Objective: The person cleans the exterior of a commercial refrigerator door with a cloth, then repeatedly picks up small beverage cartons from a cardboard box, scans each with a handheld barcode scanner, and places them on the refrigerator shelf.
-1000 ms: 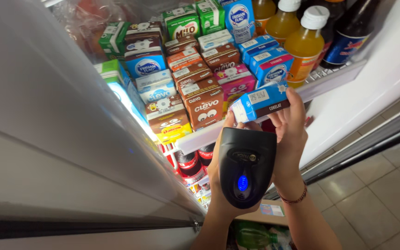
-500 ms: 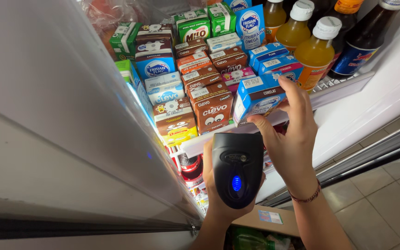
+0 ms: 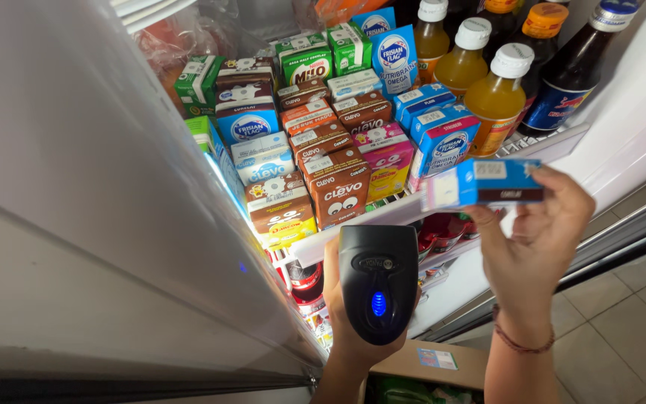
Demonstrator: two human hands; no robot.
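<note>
Fridge shelf (image 3: 555,146) packed tight with drink cartons (image 3: 334,187) and bottles (image 3: 496,93). Below its front edge, the left hand (image 3: 357,329) wraps a black scanner (image 3: 377,280). Beside it, in open space, right hand (image 3: 536,239) pinches a blue carton (image 3: 484,183).

Bare forearms; a thin reddish bracelet (image 3: 521,343) circles the right wrist.

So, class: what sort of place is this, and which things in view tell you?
Probably a shop's drinks fridge. A shelf is packed with rows of small drink cartons and bottles, and the left hand holds a handheld scanner while the right hand holds a blue carton.
</note>
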